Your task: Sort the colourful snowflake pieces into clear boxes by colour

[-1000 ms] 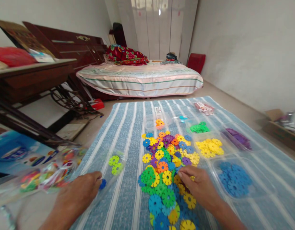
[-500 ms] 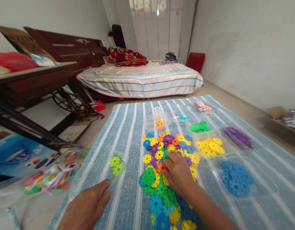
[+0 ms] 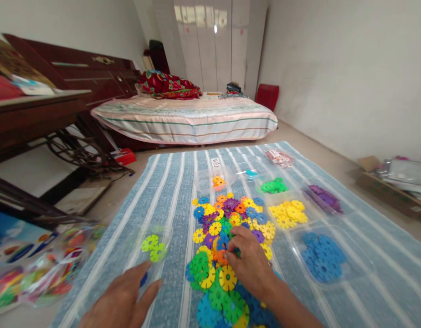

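A heap of mixed-colour plastic snowflake discs (image 3: 227, 237) lies on a blue striped mat (image 3: 172, 182). My right hand (image 3: 249, 262) rests on the heap with its fingers curled around discs near the middle; what it pinches is hidden. My left hand (image 3: 123, 298) lies flat on the mat at the lower left, fingers stretched out, next to a clear tray (image 3: 152, 243) with two lime-green discs. A small blue disc (image 3: 144, 279) shows just beyond its fingertips.
Clear trays hold sorted discs: blue (image 3: 321, 259), yellow (image 3: 287, 214), green (image 3: 274, 186), purple (image 3: 323, 198), orange (image 3: 218, 181). A bag of toys (image 3: 36, 269) lies at the left. A bed (image 3: 186, 116) stands behind the mat, a dark wooden table (image 3: 33, 118) at the left, a cardboard box (image 3: 390, 189) at the right.
My right hand moved from the heap's right side to its middle and curled onto discs. My left hand let go of the blue disc and flattened. The view shifted slightly.
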Available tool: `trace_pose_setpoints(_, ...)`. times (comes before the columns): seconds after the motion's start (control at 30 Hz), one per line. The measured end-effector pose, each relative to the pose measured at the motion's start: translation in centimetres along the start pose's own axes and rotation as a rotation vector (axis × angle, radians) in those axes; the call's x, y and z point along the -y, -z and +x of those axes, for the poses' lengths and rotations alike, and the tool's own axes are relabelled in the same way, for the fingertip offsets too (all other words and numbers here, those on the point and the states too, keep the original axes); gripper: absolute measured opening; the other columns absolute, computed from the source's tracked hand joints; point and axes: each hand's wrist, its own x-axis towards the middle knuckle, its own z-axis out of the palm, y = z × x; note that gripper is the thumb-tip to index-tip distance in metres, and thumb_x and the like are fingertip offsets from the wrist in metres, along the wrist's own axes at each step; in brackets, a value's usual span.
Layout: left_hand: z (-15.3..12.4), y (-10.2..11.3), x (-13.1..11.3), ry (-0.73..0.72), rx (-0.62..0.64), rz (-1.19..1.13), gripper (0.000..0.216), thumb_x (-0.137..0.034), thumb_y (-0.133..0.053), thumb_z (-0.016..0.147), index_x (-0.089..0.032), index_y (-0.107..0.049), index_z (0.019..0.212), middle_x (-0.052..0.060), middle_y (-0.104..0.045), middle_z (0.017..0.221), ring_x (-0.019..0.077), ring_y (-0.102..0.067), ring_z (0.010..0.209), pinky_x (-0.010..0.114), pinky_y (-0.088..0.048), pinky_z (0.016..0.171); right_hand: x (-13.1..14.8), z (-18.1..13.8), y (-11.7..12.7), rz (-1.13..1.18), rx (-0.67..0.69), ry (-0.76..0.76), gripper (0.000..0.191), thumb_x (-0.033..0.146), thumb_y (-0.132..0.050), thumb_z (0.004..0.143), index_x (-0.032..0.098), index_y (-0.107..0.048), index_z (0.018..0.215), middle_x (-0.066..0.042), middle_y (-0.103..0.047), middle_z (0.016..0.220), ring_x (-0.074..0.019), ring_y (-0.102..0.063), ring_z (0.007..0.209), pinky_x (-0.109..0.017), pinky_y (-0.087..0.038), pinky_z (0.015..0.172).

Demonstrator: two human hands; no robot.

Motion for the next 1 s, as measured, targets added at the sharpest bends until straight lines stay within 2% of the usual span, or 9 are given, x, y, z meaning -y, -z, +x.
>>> trace_pose_setpoints(0.07,-0.3,-0.3,-0.3,-0.025,-0.143,-0.057,0.062,-0.059,-0.037,0.077,-0.014,-0.06,0.114,0.014,-0.063,0.121,0.0307,-0.055,0.116,0.045,-0.039,0.104,0.1,-0.1,0.5,0.06,0.007,-0.034,0.014,0.009,-0.06,0.071,0.021,-0.059,0.063,-0.006,-0.063,0.104,-0.0212,-0.055,0.104,-0.034,-0.041,0.093)
trace_pose_setpoints(0.13,-0.7,-0.3,-1.3,-0.086,-0.211,-0.126,0.056,-0.059,-0.04,0.078,-0.019,-0.06,0.112,0.01,-0.063,0.121,0.0281,-0.056,0.116,0.042,-0.041,0.103,0.2,-0.2,1.0,0.102,0.016,-0.064,0.012,0.015,-0.061,0.073,0.021,-0.059,0.063,-0.006,-0.064,0.103,-0.0209,-0.056,0.105,-0.034,-0.04,0.093)
trace_pose_setpoints(0.27,-0.6,-1.0,-4.4,-0.231,-0.237,-0.236,0.042,-0.053,-0.043,0.082,-0.024,-0.063,0.107,0.005,-0.067,0.115,0.0231,-0.06,0.11,0.036,-0.046,0.099,0.2,-0.4,2.1,0.144,0.026,-0.098,0.012,0.02,-0.061,0.075,0.021,-0.059,0.063,-0.005,-0.066,0.096,-0.0205,-0.057,0.102,-0.032,-0.042,0.088)
trace_pose_setpoints(0.4,1.5,-2.5,-7.5,-0.321,-0.211,-0.253,0.034,-0.043,-0.045,0.084,-0.022,-0.065,0.101,0.007,-0.069,0.11,0.0229,-0.062,0.106,0.037,-0.048,0.095,0.1,1.0,2.7,0.118,0.016,-0.076,0.016,0.023,-0.059,0.075,0.02,-0.056,0.06,-0.002,-0.065,0.082,-0.0177,-0.06,0.084,-0.028,-0.043,0.077)
trace_pose_setpoints(0.5,3.8,-3.3,-9.4,-0.299,-0.182,-0.219,0.028,-0.032,-0.045,0.085,-0.02,-0.064,0.101,0.008,-0.068,0.108,0.0229,-0.061,0.106,0.038,-0.048,0.094,0.9,5.0,3.2,0.017,-0.016,-0.03,0.018,0.024,-0.059,0.074,0.02,-0.056,0.056,0.001,-0.061,0.068,-0.0155,-0.058,0.069,-0.026,-0.043,0.067)
trace_pose_setpoints(0.57,5.1,-3.6,-10.4,-0.28,-0.168,-0.2,0.025,-0.027,-0.048,0.084,-0.017,-0.064,0.1,0.01,-0.067,0.109,0.0233,-0.06,0.107,0.037,-0.046,0.095,2.0,8.9,3.5,-0.044,-0.082,-0.001,0.017,0.024,-0.059,0.074,0.02,-0.058,0.058,0.001,-0.062,0.068,-0.0155,-0.058,0.068,-0.027,-0.043,0.068)
trace_pose_setpoints(0.7,6.9,-4.0,-11.3,-0.237,-0.184,-0.188,0.024,-0.021,-0.051,0.081,-0.015,-0.063,0.101,0.012,-0.063,0.116,0.0243,-0.055,0.115,0.038,-0.041,0.101,3.6,15.1,3.8,-0.138,-0.231,0.057,0.018,0.032,-0.057,0.081,0.018,-0.066,0.087,-0.006,-0.068,0.096,-0.0185,-0.06,0.088,-0.03,-0.043,0.081)
trace_pose_setpoints(0.8,7.8,-4.6,-11.2,-0.22,-0.176,-0.188,0.025,-0.021,-0.055,0.078,-0.016,-0.063,0.102,0.012,-0.06,0.121,0.0249,-0.051,0.119,0.038,-0.038,0.103,2.9,15.5,2.9,-0.334,-0.097,0.111,0.026,0.031,-0.047,0.088,0.017,-0.065,0.101,-0.008,-0.066,0.104,-0.0193,-0.06,0.095,-0.031,-0.043,0.084)
trace_pose_setpoints(1.0,9.0,-6.2,-10.3,-0.236,-0.229,-0.256,0.029,-0.021,-0.054,0.077,-0.016,-0.062,0.104,0.011,-0.06,0.121,0.0234,-0.053,0.118,0.038,-0.039,0.104,0.2,10.9,-0.8,-0.489,0.23,0.223,0.012,0.02,-0.058,0.08,0.018,-0.069,0.084,-0.008,-0.066,0.094,-0.0219,-0.056,0.1,-0.032,-0.041,0.089)
